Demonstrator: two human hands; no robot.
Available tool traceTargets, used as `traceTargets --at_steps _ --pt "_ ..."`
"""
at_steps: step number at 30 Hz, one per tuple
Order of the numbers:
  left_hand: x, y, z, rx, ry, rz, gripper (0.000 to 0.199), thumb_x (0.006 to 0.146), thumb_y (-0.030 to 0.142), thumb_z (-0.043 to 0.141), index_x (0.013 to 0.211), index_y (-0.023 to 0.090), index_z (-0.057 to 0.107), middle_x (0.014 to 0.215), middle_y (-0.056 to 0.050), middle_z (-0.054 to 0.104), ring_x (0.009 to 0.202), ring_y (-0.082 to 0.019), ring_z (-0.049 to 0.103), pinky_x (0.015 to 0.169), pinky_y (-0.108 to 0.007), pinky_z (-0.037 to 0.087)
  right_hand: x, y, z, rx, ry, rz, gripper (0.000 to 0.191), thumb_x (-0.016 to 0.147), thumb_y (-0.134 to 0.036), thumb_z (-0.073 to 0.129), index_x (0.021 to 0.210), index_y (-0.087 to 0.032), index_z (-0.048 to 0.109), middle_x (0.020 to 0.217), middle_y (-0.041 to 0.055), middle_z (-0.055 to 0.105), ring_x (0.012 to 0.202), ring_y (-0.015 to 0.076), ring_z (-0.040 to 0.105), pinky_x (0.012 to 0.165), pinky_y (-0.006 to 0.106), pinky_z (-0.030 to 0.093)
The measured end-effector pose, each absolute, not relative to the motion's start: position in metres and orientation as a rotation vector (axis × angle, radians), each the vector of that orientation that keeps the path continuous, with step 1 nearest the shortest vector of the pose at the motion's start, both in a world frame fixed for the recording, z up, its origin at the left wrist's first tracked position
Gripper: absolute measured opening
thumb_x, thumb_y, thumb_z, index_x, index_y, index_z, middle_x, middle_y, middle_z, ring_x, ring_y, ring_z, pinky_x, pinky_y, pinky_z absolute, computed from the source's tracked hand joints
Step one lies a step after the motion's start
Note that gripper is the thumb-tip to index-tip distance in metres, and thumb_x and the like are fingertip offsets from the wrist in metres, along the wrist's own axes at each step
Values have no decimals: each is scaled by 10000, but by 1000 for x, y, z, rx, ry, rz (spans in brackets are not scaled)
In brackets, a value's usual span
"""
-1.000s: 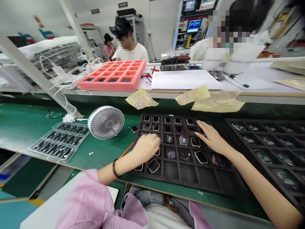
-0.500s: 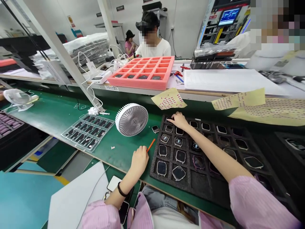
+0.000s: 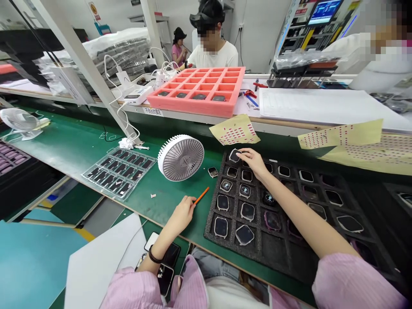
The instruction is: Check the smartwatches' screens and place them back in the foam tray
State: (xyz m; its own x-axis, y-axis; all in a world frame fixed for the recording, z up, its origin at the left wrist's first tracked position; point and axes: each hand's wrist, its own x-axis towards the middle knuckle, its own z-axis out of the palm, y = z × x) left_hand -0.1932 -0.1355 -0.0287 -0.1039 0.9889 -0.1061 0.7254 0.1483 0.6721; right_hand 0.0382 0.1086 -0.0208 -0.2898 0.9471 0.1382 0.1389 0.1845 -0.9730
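My left hand [image 3: 180, 215] rests low over the green bench, closed around a thin orange stick-like tool [image 3: 201, 195] that points up and right. At the far left corner of the black foam tray [image 3: 273, 249], my right hand [image 3: 254, 161] pinches a square watch case [image 3: 234, 155], which looks tilted and raised at its compartment. Rows of similar watch cases fill many compartments; two nearby ones, such as this watch [image 3: 245, 190], show lit dials. A single watch case [image 3: 213, 172] lies on the bench, just left of the tray.
A white round fan [image 3: 182, 158] stands behind my left hand. Left of it lies a clear plastic tray [image 3: 120, 174] of dark parts. A pink foam tray [image 3: 193, 107] sits on the raised shelf, with a co-worker [image 3: 214, 47] behind it. Dotted yellow sheets [image 3: 236, 131] hang from the shelf edge.
My right hand has lifted the watch case at the tray's far left corner, bringing it into clearer view. My left hand has shifted slightly left with the orange tool. The view has tilted a little.
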Motion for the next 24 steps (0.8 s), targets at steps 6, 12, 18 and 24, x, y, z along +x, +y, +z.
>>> traceTargets --at_steps 6,12,18,24 --pt "-175 -132 -15 1261 1553 964 300 933 445 379 950 185 528 665 52 392 543 -90 377 499 -196 335 27 43 7 -820 -1368 1679 291 779 -506 647 775 -231 554 611 -35 509 465 106 458 413 246 378" --pt "-121 -118 -13 1169 1361 1155 471 896 579 422 846 152 613 600 56 315 509 -78 263 464 -210 213 10 -4 22 -651 -881 2072 288 705 -389 789 832 -214 599 549 -86 425 412 55 343 364 186 299" --pt "-112 -117 -11 1110 1329 1252 446 889 582 446 864 159 586 589 65 321 476 -65 240 439 -204 204 9 -13 30 -670 -876 2035 349 674 -378 821 702 -210 517 537 -85 465 416 51 362 399 193 332" --pt "-109 -115 -11 1095 1229 1236 479 876 587 473 1060 153 560 519 91 371 407 -58 265 417 -201 216 9 -17 30 -678 -957 1987 339 684 -404 807 735 -213 532 502 -98 469 407 56 381 441 204 394"
